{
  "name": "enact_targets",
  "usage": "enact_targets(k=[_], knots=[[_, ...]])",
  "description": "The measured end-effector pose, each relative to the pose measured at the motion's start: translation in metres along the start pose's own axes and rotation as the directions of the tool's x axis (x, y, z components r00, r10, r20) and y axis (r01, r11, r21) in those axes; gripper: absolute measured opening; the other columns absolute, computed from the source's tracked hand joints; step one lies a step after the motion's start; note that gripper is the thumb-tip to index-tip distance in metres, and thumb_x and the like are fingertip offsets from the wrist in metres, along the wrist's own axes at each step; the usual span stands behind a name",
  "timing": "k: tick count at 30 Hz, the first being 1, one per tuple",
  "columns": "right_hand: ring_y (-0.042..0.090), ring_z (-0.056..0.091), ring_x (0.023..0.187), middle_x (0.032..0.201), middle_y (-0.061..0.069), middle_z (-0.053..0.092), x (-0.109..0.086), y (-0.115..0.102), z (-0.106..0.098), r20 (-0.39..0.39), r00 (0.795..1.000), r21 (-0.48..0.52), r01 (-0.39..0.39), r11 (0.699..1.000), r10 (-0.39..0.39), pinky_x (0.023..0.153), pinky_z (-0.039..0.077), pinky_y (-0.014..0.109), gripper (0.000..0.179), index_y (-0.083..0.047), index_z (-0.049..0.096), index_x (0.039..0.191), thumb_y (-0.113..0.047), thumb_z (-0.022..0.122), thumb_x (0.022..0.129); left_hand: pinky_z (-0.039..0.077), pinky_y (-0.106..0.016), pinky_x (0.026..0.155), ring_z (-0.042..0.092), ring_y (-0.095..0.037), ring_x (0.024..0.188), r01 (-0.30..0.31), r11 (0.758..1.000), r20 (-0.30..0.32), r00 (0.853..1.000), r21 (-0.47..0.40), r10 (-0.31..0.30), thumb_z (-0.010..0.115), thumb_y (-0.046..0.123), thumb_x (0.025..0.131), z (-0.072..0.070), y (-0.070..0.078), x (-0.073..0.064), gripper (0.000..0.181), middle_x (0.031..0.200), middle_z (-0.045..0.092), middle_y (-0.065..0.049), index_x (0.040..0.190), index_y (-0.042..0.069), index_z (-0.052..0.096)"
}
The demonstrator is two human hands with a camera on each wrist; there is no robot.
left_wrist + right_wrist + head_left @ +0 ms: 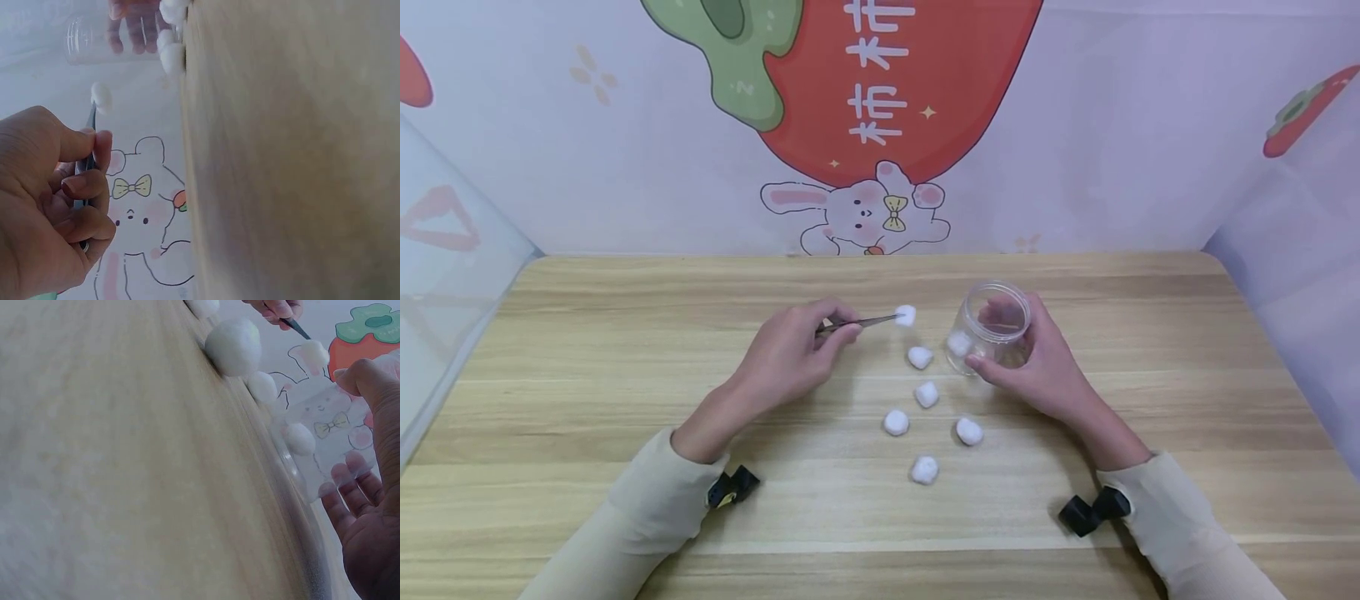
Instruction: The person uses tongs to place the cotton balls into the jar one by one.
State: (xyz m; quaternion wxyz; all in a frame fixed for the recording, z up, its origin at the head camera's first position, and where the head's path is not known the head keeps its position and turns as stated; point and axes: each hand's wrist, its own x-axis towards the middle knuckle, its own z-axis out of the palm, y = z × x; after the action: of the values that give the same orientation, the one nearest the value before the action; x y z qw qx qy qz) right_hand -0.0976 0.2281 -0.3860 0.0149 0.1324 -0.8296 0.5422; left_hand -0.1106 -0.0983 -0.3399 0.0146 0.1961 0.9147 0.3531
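Tweezers (874, 321) are pinched in my left hand (793, 350), and their tips hold a cotton ball (906, 316) above the table, left of the jar. My right hand (1037, 367) grips a clear, lidless jar (988, 329), thumb on the near side and fingers round the far side. One cotton ball (959, 342) lies inside the jar, low at its left; the right wrist view also shows this cotton ball (300, 439) through the clear wall. In the left wrist view the lifted cotton ball (100, 97) hangs at the tweezers' tips, apart from the jar (106, 40).
Several loose cotton balls lie on the wooden table (625, 350) between my hands, the closest to the jar being one cotton ball (920, 357) and the nearest to me another cotton ball (924, 470). A printed cloth backdrop (1112, 150) stands along the table's back edge.
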Motion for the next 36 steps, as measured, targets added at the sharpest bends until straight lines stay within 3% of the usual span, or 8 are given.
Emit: enact_targets(k=[10,19,29,36], knots=[[0.002,0.058,0.124,0.133,0.013,0.062,-0.001,0.001,-0.002,-0.009,1.000,-0.004,0.006,1.000,-0.006,0.110,0.039,0.008,0.072,-0.003,0.045,0.141,0.000,0.086,0.082,0.042,-0.027,0.061,0.053,-0.013,0.066,-0.107,0.993,-0.038,0.994,-0.054,0.105,0.071,0.021,0.103,-0.007,0.024,0.006,0.010,0.094,0.078,0.000,0.109,0.015,0.075],[0.003,0.058,0.123,0.133,0.014,0.062,-0.003,0.000,-0.002,-0.009,1.000,0.005,-0.001,1.000,0.001,0.110,0.040,0.008,0.071,-0.002,0.045,0.140,0.001,0.086,0.082,0.039,-0.027,0.061,0.049,-0.014,0.065,-0.141,0.987,-0.031,0.990,-0.079,0.139,0.073,0.019,0.101,-0.007,0.043,0.013,0.009,0.089,0.075,0.005,0.109,0.015,0.075],[0.004,0.058,0.123,0.133,0.016,0.062,0.000,-0.002,-0.001,-0.003,1.000,0.009,0.001,1.000,-0.001,0.111,0.039,0.009,0.071,-0.004,0.045,0.140,0.000,0.086,0.082,0.044,-0.027,0.063,0.054,-0.014,0.069,-0.159,0.985,-0.036,0.987,-0.068,0.156,0.073,0.019,0.102,-0.006,0.050,0.017,0.012,0.093,0.076,0.003,0.111,0.013,0.075],[0.003,0.058,0.124,0.133,0.014,0.062,0.001,0.000,0.000,-0.001,1.000,0.002,0.007,1.000,-0.007,0.112,0.038,0.009,0.073,-0.004,0.044,0.142,0.000,0.086,0.082,0.040,-0.027,0.060,0.051,-0.014,0.066,-0.178,0.981,-0.037,0.984,-0.073,0.176,0.072,0.020,0.102,-0.005,0.057,0.021,0.010,0.089,0.075,0.005,0.110,0.014,0.075]])
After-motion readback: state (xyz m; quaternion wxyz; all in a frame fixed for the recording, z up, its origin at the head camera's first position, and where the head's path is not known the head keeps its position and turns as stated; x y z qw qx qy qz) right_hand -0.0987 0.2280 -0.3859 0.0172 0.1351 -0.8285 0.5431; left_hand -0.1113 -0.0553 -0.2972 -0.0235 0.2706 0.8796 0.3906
